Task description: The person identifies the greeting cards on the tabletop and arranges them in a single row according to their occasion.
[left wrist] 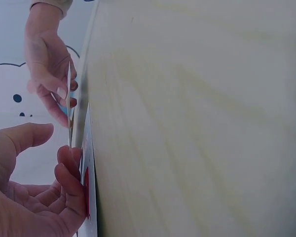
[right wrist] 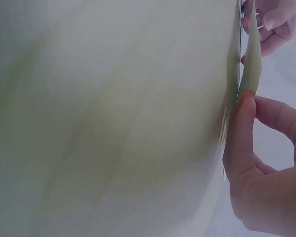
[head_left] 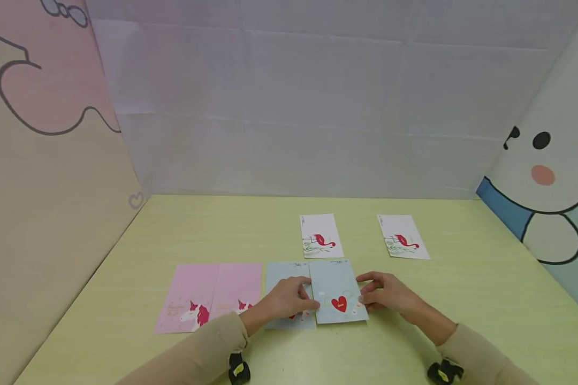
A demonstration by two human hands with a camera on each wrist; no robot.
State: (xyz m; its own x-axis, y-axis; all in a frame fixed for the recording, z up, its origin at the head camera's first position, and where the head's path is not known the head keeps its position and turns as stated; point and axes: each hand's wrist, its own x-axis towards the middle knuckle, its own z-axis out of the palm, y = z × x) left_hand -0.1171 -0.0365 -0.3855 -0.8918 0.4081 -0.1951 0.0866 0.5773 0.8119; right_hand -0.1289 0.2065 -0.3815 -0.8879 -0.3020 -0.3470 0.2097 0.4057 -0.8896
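A light blue card with a red heart (head_left: 336,283) is tilted slightly off the table, its left edge over another light blue card (head_left: 279,271). My right hand (head_left: 390,293) pinches its right edge between thumb and fingers; the right wrist view shows the card (right wrist: 251,69) edge-on in that pinch. Over the left blue card, my left hand (head_left: 289,297) has its fingertips at the raised card's left edge. In the left wrist view, the left thumb (left wrist: 34,136) stands apart from the card, while the fingers (left wrist: 69,185) touch beside the lower card.
Two pink unicorn cards (head_left: 188,289) (head_left: 236,280) lie side by side at the left. Behind the blue cards are two white flamingo cards, one in the middle (head_left: 320,224) and one farther right (head_left: 400,224). A pale wall sheet (head_left: 294,107) stands beyond the yellow-green table (head_left: 486,278).
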